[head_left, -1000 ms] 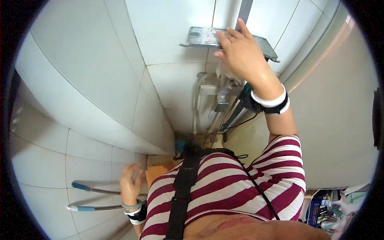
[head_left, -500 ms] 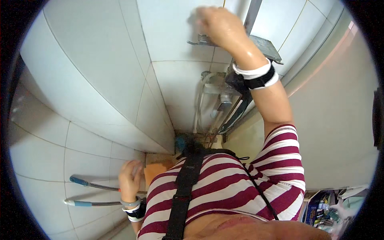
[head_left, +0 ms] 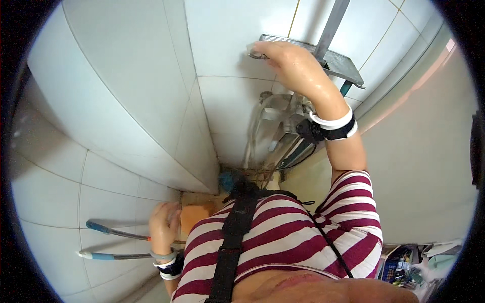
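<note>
My right hand [head_left: 289, 59], wet and raised, reaches to the left end of a grey metal wall shelf [head_left: 348, 69]. Its fingers are bent and pressed together at the small metal hook [head_left: 256, 55] on that end. Anything between the fingertips is hidden. Low at the left, close to the tiled wall, is my left hand [head_left: 164, 222], with loosely bent fingers somewhat apart and nothing visible in them. An orange block-like thing [head_left: 195, 218] lies lower down beside it. Both wrists wear black and white bands.
Under the shelf are a tap [head_left: 285, 118] with a pale hose and a vertical metal bar [head_left: 333, 25]. Two hoses with blue ends [head_left: 101, 256] stand out by the left wall. A pale curved panel [head_left: 419, 151] closes the right side; assorted items [head_left: 404, 267] sit at the lower right.
My right hand has come down from above the shelf to the hook at its left end, uncovering more of the shelf. My left hand stays nearly where it was. The view has shifted slightly.
</note>
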`<control>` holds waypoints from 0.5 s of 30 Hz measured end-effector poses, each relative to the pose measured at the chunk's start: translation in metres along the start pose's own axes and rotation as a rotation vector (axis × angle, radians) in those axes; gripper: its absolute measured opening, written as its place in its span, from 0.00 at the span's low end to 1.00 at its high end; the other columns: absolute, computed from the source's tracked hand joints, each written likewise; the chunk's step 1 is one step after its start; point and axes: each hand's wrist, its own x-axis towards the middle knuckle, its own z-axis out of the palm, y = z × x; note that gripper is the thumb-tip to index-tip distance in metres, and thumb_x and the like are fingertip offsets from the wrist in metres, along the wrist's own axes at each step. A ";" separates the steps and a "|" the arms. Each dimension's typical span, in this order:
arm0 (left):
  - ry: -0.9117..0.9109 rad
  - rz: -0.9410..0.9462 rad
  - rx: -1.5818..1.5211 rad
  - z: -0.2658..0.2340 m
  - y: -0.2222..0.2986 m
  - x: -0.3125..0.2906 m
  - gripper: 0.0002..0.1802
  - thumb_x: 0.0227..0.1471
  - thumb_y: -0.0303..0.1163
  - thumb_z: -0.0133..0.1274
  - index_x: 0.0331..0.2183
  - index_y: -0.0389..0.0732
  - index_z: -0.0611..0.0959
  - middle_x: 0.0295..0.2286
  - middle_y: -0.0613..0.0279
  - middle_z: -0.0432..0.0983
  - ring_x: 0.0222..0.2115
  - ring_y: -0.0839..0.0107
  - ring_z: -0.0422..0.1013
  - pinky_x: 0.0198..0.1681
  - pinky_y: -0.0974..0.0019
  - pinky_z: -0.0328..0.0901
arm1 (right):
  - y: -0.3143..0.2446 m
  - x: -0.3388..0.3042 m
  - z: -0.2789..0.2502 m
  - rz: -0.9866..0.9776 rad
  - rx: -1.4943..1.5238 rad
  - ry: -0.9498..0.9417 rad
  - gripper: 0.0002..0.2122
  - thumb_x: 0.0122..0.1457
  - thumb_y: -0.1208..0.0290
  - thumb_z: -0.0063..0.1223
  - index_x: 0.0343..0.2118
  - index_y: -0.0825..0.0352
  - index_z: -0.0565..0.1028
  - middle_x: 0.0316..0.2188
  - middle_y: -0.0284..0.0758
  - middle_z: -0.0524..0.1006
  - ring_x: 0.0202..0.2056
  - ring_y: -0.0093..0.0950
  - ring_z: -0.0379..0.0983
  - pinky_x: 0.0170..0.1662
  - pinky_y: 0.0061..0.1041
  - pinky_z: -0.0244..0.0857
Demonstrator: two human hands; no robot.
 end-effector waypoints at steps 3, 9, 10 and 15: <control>0.042 0.033 0.028 0.000 -0.005 0.005 0.09 0.46 0.24 0.56 0.34 0.35 0.80 0.34 0.48 0.75 0.37 0.49 0.71 0.41 0.58 0.65 | -0.012 0.002 -0.011 0.283 -0.178 -0.166 0.16 0.51 0.78 0.53 0.45 0.65 0.74 0.36 0.44 0.78 0.39 0.44 0.73 0.43 0.37 0.67; 0.024 0.035 0.018 0.003 -0.003 0.004 0.09 0.46 0.24 0.56 0.34 0.36 0.80 0.35 0.49 0.76 0.38 0.50 0.71 0.42 0.58 0.65 | -0.002 -0.004 -0.007 0.041 -0.051 0.018 0.16 0.49 0.78 0.55 0.44 0.65 0.75 0.33 0.43 0.78 0.37 0.44 0.73 0.40 0.38 0.68; 0.029 0.042 0.045 0.003 -0.002 0.005 0.09 0.46 0.24 0.56 0.34 0.36 0.80 0.35 0.49 0.76 0.38 0.50 0.71 0.42 0.58 0.65 | -0.010 -0.003 -0.013 0.194 -0.153 -0.061 0.16 0.48 0.80 0.55 0.43 0.66 0.75 0.33 0.43 0.78 0.37 0.43 0.73 0.40 0.38 0.68; 0.028 0.037 0.035 0.002 -0.001 0.007 0.08 0.47 0.25 0.56 0.33 0.36 0.80 0.35 0.49 0.76 0.38 0.50 0.71 0.42 0.57 0.65 | -0.002 -0.007 -0.004 0.089 -0.086 0.043 0.15 0.48 0.82 0.54 0.41 0.66 0.75 0.34 0.43 0.77 0.37 0.42 0.73 0.40 0.37 0.68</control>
